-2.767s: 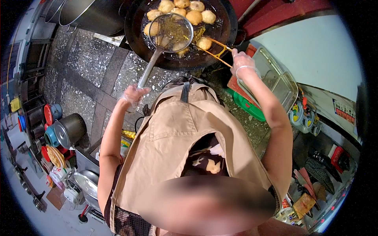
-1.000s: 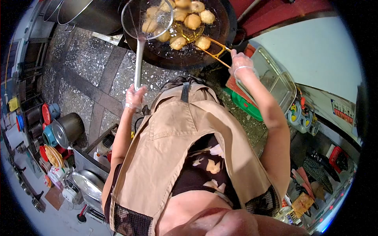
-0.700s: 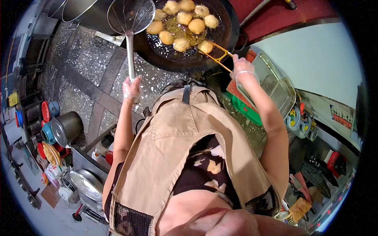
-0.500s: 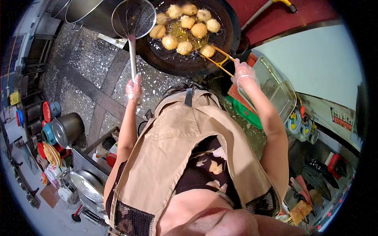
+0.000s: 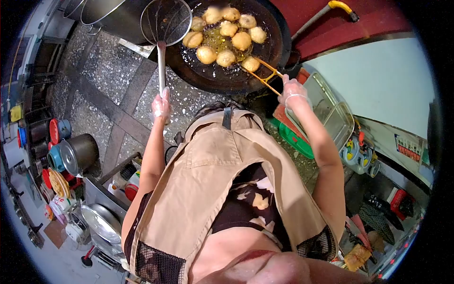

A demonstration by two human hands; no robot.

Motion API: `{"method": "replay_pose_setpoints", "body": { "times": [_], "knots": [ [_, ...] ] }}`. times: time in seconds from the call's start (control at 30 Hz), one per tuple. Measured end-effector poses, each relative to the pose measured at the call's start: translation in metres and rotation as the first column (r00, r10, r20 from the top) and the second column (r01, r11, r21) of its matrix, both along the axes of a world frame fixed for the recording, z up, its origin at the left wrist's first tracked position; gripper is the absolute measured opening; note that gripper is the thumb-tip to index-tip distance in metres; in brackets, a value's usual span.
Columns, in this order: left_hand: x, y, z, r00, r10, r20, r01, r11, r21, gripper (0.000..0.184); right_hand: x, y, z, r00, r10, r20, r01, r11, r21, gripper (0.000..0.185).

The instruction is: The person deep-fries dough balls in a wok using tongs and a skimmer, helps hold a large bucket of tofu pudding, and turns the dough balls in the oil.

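My left hand [image 5: 161,105], in a clear plastic glove, is closed round the handle of a wire-mesh skimmer [image 5: 166,22]. The skimmer's round basket is held over the floor at the left edge of the wok [image 5: 208,81]. In my right hand [image 5: 293,90], also gloved, are long stick-like tongs [image 5: 269,76] with a crosspiece. Their tips reach to either side of a golden fried ball [image 5: 250,64] at the wok's near right; whether they grip it I cannot tell. Several more fried balls [image 5: 241,41] lie in the dark oil.
Large metal pots [image 5: 111,21] stand left of the wok. Beside my right arm are a clear plastic container [image 5: 338,120] and a green basket [image 5: 295,141]. A lidded pot [image 5: 85,152] and a metal basin [image 5: 101,222] are on the left. A yellow-handled stick [image 5: 326,12] lies beyond the wok.
The view has shifted slightly. The skimmer's basket appears a little further right, nearer the wok's edge. The tongs stay at the same fried ball.
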State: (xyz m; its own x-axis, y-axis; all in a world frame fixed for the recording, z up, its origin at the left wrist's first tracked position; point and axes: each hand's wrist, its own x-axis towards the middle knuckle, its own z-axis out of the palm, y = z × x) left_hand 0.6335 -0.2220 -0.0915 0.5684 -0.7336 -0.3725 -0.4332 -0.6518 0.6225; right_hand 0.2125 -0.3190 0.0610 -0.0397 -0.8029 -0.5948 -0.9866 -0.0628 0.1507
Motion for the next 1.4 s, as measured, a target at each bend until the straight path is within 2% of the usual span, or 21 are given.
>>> {"method": "replay_pose_setpoints", "body": {
  "times": [0.13, 0.17, 0.23, 0.3, 0.53, 0.6, 0.63, 0.7, 0.8, 0.9, 0.93, 0.97, 1.03, 1.07, 1.1, 1.17, 1.23, 1.3, 1.4],
  "knots": [
    [-0.005, -0.003, 0.010, 1.000, -0.004, 0.027, 0.002, 0.998, 0.055, 0.058, -0.003, 0.001, -0.002, 1.000, 0.003, 0.001, -0.003, 1.000, -0.014, 0.050],
    [-0.001, -0.004, -0.001, 1.000, -0.007, 0.020, 0.006, 0.998, 0.059, 0.058, -0.005, 0.002, -0.005, 1.000, 0.010, 0.008, -0.009, 0.999, -0.037, 0.055],
    [0.001, -0.005, -0.010, 0.974, -0.065, 0.217, 0.066, 0.998, 0.006, 0.061, -0.008, 0.002, -0.009, 1.000, 0.013, 0.008, -0.013, 0.998, -0.054, 0.061],
    [0.005, -0.002, -0.016, 0.988, -0.071, 0.139, 0.065, 0.997, 0.043, 0.063, -0.009, 0.002, -0.010, 1.000, 0.005, 0.026, -0.003, 0.998, -0.063, 0.062],
    [-0.002, -0.004, -0.004, 0.981, -0.076, 0.178, 0.064, 0.995, 0.071, 0.064, -0.006, -0.004, -0.007, 1.000, 0.011, -0.001, -0.011, 0.999, -0.032, 0.057],
    [-0.008, -0.005, 0.012, 0.998, 0.040, -0.040, -0.036, 0.996, 0.076, 0.059, -0.006, -0.003, -0.003, 1.000, 0.012, -0.003, -0.012, 0.999, -0.030, 0.055],
    [-0.008, -0.006, 0.011, 0.998, 0.045, -0.040, -0.042, 0.996, 0.075, 0.059, -0.003, -0.004, 0.000, 1.000, 0.016, -0.002, -0.016, 0.999, -0.028, 0.054],
    [-0.009, -0.006, 0.010, 0.964, 0.145, -0.222, -0.141, 0.989, 0.032, 0.052, 0.001, -0.006, 0.009, 1.000, 0.013, -0.020, -0.013, 1.000, 0.002, 0.052],
    [-0.014, -0.006, 0.016, 0.935, 0.154, -0.319, -0.163, 0.987, -0.001, 0.047, 0.003, -0.007, 0.009, 0.999, -0.001, -0.048, 0.002, 1.000, 0.027, 0.050],
    [-0.009, -0.004, -0.003, 0.925, 0.167, -0.342, -0.190, 0.981, -0.033, 0.045, 0.001, -0.009, 0.004, 0.999, 0.016, -0.039, -0.016, 1.000, -0.004, 0.051],
    [-0.008, -0.005, 0.000, 0.948, 0.171, -0.267, -0.173, 0.985, 0.018, 0.046, 0.001, -0.008, 0.006, 0.999, 0.012, -0.050, -0.012, 1.000, 0.003, 0.050],
    [-0.002, -0.005, -0.008, 0.948, 0.173, -0.268, -0.174, 0.984, 0.019, 0.046, 0.002, -0.008, 0.008, 0.998, 0.006, -0.062, -0.005, 1.000, 0.011, 0.048],
    [-0.005, -0.010, -0.003, 0.995, 0.076, -0.060, -0.082, 0.991, -0.107, 0.048, 0.001, -0.008, 0.009, 0.999, 0.006, -0.045, -0.006, 1.000, -0.005, 0.048],
    [-0.003, -0.007, 0.003, 0.990, 0.071, -0.118, -0.071, 0.997, 0.008, 0.052, -0.001, -0.006, 0.008, 1.000, 0.006, -0.025, -0.006, 1.000, -0.021, 0.048],
    [-0.003, -0.007, -0.004, 0.991, 0.061, -0.120, -0.061, 0.998, 0.010, 0.052, -0.002, -0.006, 0.006, 1.000, -0.004, -0.027, 0.004, 1.000, -0.019, 0.048],
    [0.007, -0.006, -0.020, 0.999, 0.054, -0.007, -0.054, 0.998, 0.026, 0.053, 0.002, -0.012, 0.004, 0.999, -0.011, -0.045, 0.012, 1.000, 0.023, 0.051],
    [0.005, -0.007, -0.009, 0.998, 0.066, -0.019, -0.066, 0.998, 0.001, 0.053, 0.006, -0.014, 0.002, 0.999, -0.020, -0.039, 0.021, 1.000, 0.009, 0.051],
    [0.003, -0.007, 0.001, 0.993, 0.067, -0.101, -0.061, 0.997, 0.056, 0.053, 0.004, -0.012, 0.003, 0.999, -0.033, -0.033, 0.034, 0.999, 0.024, 0.050],
    [0.007, -0.007, -0.007, 0.999, 0.025, -0.041, -0.024, 0.999, 0.024, 0.052, 0.004, -0.008, 0.005, 0.999, -0.041, -0.003, 0.041, 0.999, 0.033, 0.051]
  ]
}}
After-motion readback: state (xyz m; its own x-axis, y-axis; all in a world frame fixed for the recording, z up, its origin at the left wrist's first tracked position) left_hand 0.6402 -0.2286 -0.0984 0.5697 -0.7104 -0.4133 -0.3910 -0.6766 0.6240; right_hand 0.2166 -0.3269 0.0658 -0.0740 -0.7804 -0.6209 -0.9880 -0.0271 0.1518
